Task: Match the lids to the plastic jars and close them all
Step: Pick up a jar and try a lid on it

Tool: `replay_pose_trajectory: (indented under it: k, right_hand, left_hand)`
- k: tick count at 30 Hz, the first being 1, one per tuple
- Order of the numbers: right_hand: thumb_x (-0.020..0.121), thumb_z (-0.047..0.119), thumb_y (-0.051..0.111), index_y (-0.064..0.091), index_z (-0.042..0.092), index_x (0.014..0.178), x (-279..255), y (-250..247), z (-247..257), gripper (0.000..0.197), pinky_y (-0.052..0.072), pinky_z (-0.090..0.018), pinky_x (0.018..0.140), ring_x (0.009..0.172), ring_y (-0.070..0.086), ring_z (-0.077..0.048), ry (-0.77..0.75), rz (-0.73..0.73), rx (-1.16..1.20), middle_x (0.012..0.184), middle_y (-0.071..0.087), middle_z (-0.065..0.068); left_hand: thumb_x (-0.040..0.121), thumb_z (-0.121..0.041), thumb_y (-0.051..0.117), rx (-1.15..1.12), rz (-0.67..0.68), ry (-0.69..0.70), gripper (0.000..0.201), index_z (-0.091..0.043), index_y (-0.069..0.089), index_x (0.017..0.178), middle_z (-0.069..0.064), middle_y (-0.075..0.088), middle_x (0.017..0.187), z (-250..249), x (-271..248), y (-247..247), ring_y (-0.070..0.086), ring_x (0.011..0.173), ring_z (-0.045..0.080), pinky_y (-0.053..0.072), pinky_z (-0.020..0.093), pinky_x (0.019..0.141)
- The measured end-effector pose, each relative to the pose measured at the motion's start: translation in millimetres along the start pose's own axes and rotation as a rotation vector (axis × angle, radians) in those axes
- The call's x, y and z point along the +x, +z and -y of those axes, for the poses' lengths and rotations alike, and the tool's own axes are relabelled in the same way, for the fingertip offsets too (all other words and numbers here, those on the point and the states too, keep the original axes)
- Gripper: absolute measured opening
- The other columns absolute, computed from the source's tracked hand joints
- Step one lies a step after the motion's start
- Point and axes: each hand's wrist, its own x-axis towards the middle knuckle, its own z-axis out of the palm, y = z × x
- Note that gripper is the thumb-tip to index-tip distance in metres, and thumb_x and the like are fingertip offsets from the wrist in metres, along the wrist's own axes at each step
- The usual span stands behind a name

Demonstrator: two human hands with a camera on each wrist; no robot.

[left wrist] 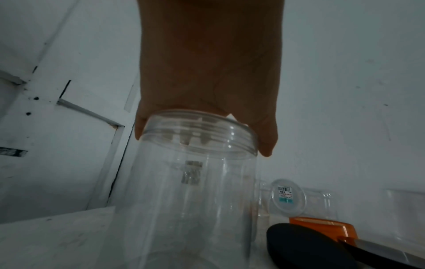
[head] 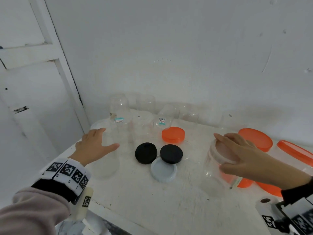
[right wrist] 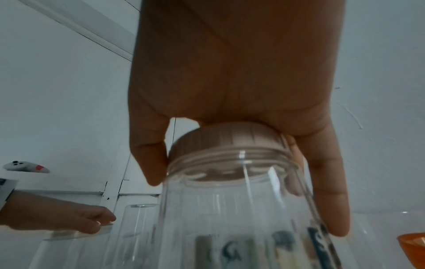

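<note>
My right hand (head: 242,155) grips a pale pink lid (head: 220,150) from above; it sits on the mouth of a clear jar (head: 213,175) at the right of the white table (head: 152,200). In the right wrist view the fingers (right wrist: 326,182) and thumb curl round the pink lid (right wrist: 230,138) above the jar's thread. My left hand (head: 94,145) lies over the mouth of an open clear jar (head: 106,163) at the left. In the left wrist view the thumb (left wrist: 266,142) and a finger hang over that jar's rim (left wrist: 197,118).
Two black lids (head: 146,153) (head: 171,153) and a grey-blue lid (head: 163,170) lie mid-table, with an orange lid (head: 173,134) behind them. Larger orange lids (head: 255,139) (head: 296,151) lie at the right. Several open clear jars (head: 120,109) stand along the back wall.
</note>
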Motion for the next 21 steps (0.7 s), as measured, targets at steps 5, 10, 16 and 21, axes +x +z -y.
replay_pose_trajectory:
  k: [5,10,16,21]
  right_hand:
    - [0.079,0.05,0.057,0.003,0.054,0.145,-3.3,2.1,0.4,0.086,0.032,-0.029,0.098,0.123,0.025,-0.013,0.0,-0.022,0.017,0.135,0.013,0.028]
    - [0.077,0.049,0.058,0.008,0.055,0.143,-6.1,4.3,2.0,0.083,0.033,-0.027,0.095,0.118,0.028,-0.011,-0.007,-0.063,0.028,0.129,0.015,0.031]
    - [0.071,0.054,0.067,0.019,0.057,0.14,0.8,-7.0,2.5,0.085,0.041,-0.021,0.087,0.115,0.037,0.003,-0.026,-0.007,0.148,0.125,0.02,0.04]
    - [0.068,0.051,0.074,0.025,0.044,0.144,39.0,-24.7,6.7,0.091,0.041,-0.03,0.091,0.119,0.04,-0.015,0.026,-0.167,0.136,0.133,0.028,0.017]
  left_hand:
    - [0.08,-0.056,0.066,-0.153,-0.069,0.043,0.094,-0.017,0.017,0.151,0.013,0.026,0.152,-14.4,10.3,-6.3,0.027,0.138,0.035,0.028,0.048,0.111]
    - [0.084,-0.049,0.064,-0.214,-0.069,0.165,0.085,-0.02,0.019,0.149,0.012,0.026,0.15,-36.3,24.4,-10.1,0.025,0.138,0.034,0.027,0.048,0.111]
    - [0.084,-0.052,0.063,-0.286,-0.058,0.105,0.087,-0.017,0.019,0.15,0.014,0.02,0.152,-47.9,44.1,2.4,0.025,0.139,0.034,0.025,0.048,0.114]
    - [0.08,-0.049,0.069,-0.391,-0.134,0.078,0.082,-0.015,0.029,0.142,0.016,0.039,0.139,-43.6,51.6,13.8,0.041,0.124,0.036,0.033,0.052,0.107]
